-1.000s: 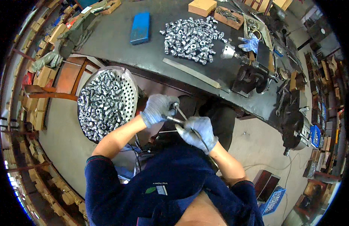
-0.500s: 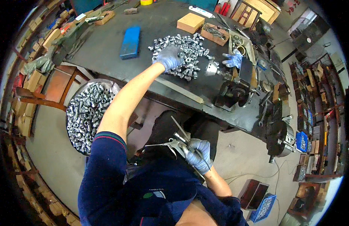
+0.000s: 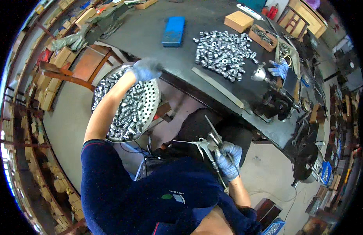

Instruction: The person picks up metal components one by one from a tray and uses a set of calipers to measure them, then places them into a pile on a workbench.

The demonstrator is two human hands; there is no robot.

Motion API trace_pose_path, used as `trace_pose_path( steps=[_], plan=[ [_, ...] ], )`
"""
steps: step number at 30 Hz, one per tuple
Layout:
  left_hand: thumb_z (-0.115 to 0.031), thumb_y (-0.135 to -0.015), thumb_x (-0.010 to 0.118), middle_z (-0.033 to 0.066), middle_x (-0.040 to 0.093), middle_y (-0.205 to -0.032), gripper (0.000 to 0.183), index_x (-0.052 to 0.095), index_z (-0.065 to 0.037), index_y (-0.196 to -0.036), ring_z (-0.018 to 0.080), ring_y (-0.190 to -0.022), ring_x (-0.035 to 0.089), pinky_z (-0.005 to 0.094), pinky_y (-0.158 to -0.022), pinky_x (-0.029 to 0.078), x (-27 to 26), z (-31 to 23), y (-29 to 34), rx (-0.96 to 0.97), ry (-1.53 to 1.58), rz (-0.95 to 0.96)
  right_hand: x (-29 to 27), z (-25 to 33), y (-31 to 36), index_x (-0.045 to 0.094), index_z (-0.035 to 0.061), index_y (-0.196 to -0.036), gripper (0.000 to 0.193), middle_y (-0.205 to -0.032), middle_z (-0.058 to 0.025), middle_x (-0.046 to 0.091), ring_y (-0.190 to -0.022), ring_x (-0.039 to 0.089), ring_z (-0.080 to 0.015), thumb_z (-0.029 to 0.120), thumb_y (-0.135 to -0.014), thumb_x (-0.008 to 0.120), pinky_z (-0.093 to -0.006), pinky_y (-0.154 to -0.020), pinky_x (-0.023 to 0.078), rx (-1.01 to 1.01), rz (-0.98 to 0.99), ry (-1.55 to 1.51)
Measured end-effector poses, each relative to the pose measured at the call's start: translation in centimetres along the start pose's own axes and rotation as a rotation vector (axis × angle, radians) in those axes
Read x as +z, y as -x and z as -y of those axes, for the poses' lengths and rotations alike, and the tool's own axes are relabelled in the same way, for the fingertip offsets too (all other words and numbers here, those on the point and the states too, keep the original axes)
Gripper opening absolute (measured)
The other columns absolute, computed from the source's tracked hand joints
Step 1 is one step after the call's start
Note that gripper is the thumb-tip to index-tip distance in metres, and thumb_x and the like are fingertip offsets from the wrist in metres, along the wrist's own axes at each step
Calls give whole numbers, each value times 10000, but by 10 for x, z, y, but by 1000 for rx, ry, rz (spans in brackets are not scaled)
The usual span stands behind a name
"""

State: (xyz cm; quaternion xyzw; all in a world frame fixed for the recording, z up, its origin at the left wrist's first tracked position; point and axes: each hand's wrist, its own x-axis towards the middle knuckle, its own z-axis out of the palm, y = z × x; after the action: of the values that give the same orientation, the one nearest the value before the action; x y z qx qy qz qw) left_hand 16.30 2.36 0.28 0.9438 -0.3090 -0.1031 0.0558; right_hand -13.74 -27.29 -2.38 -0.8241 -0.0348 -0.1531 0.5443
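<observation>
My left hand (image 3: 146,69), in a grey-blue glove, is over the far edge of a round metal tray with holes (image 3: 152,98). Motion smears its fingers, so whether it holds anything cannot be told. Small shiny metal fittings (image 3: 128,111) fill much of the tray. In front of my body, my gloved right hand (image 3: 229,160) is closed round an air blow gun (image 3: 204,145) whose thin nozzle points left. A slim metal rod (image 3: 210,124) and a short metal cylinder (image 3: 215,138) stick out by the same hand.
On the dark workbench (image 3: 150,35) lies a pile of similar fittings (image 3: 224,55). Around it are a blue case (image 3: 173,31), a flat metal bar (image 3: 218,87), a yellowish block (image 3: 238,21) and a small chucked machine (image 3: 275,100). A wooden chair (image 3: 91,66) stands left.
My left hand has left the pile on the bench and moved left and nearer, over the tray. My right hand still holds the blow gun. The whole view has shifted.
</observation>
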Motion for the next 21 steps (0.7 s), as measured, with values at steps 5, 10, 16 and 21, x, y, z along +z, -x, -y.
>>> trace_pose_path(
  steps=[5, 10, 16, 21],
  plan=[
    [-223, -723, 555, 153, 655, -981, 305, 671, -94, -973, 328, -917, 626, 405, -820, 489, 48, 30, 76, -168, -154, -19, 3, 3, -5, 463, 71, -516, 323, -497, -97, 438, -434, 436, -223, 119, -703, 722, -309, -437, 347, 0, 85, -23],
    [-132, -751, 526, 143, 639, -1004, 273, 652, -125, -994, 314, -931, 630, 427, -791, 499, 106, 26, 68, -464, -255, 80, 5, -2, -2, 475, 55, -558, 261, -513, -68, 433, -454, 402, -158, 64, -726, 674, -294, -458, 347, -76, 90, 79],
    [-198, -738, 562, 133, 651, -972, 246, 666, -123, -948, 317, -924, 622, 412, -794, 493, 114, 57, 57, -430, -196, 85, 3, -3, 4, 484, 63, -531, 295, -499, -96, 442, -428, 419, -192, 96, -702, 722, -298, -440, 347, 10, 64, -9],
    [-301, -702, 654, 136, 656, -940, 305, 676, -122, -949, 328, -868, 628, 403, -781, 490, 91, 34, 64, -267, 30, -134, 5, 9, 2, 438, 60, -555, 299, -507, -92, 407, -436, 385, -207, 59, -715, 691, -308, -432, 321, -58, 31, 14]
  ],
)
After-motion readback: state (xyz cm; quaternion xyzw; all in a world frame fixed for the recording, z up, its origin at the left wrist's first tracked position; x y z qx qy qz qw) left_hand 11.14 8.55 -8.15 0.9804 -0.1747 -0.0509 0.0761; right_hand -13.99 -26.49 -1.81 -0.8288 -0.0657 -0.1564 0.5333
